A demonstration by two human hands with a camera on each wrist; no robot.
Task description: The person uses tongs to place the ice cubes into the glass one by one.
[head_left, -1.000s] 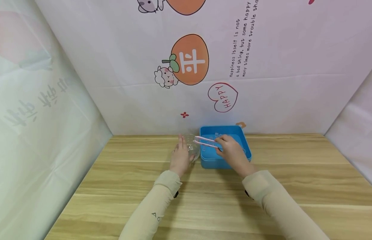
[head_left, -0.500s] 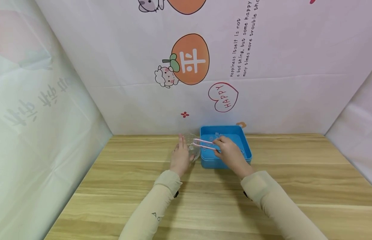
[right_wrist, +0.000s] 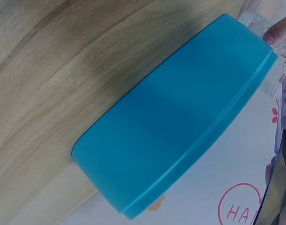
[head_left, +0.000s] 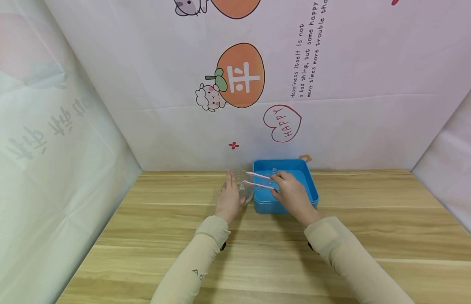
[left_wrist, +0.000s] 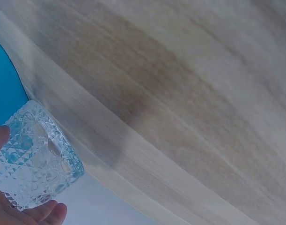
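Note:
My left hand (head_left: 228,198) holds a clear cut-glass cup (head_left: 247,195) against the left side of a blue box (head_left: 286,207). In the left wrist view, thumb and fingers lie round the faceted cup (left_wrist: 40,159). A pair of pink-and-white tongs (head_left: 260,185) is gripped in my right hand (head_left: 295,196), which is over the box. Their two tips stand apart above the cup's mouth, and I see nothing between them. Several small clear pieces (head_left: 274,170) lie in the box; the right hand hides part of its inside.
The wooden table (head_left: 258,261) stretches out in front of and beside the box. A white printed cloth (head_left: 174,126) hangs close behind box and cup. More cloth (head_left: 60,169) hangs along the left side and the right.
The tongs' tips were close together over the cup a second ago and have spread apart. The right hand has shifted slightly left; left hand and cup have stayed put.

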